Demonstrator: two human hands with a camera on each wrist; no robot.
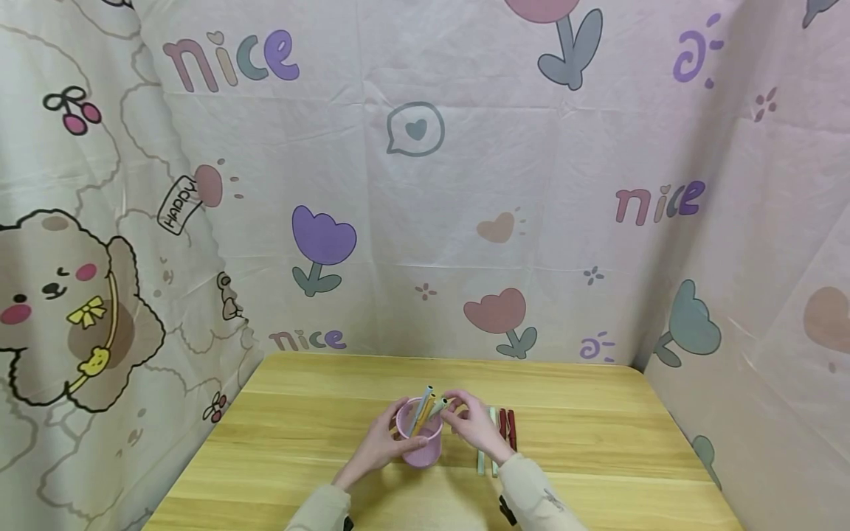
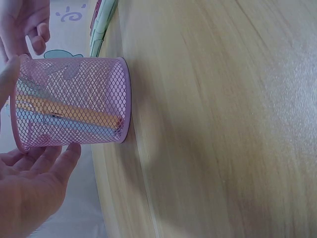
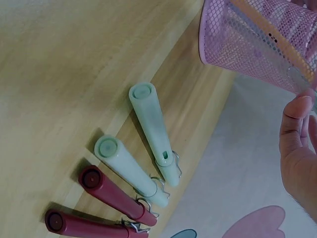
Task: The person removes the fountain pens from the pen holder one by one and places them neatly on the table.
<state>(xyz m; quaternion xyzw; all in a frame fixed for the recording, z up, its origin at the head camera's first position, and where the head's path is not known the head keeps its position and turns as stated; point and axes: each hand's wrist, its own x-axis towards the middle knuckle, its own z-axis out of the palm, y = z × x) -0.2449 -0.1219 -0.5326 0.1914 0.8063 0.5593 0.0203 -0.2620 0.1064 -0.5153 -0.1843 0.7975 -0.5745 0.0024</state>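
Note:
A pink mesh pen cup (image 1: 423, 451) stands upright on the table, and my left hand (image 1: 385, 442) grips it near the rim, thumb on the near side. Inside lean a light blue pen (image 1: 420, 407) and orange pens (image 1: 425, 420), tips up; the mesh shows an orange one (image 2: 84, 113) in the left wrist view. At the cup's right rim my right hand (image 1: 474, 424) pinches a light green pen (image 1: 439, 405) that slants into the cup. Its lower part is partly hidden by mesh and fingers.
To the right of the cup lie two light green pens (image 3: 151, 124) and two dark red pens (image 3: 116, 193) with metal clips, side by side on the wooden table (image 1: 299, 420). A patterned cloth (image 1: 412, 221) hangs behind the table and along its sides.

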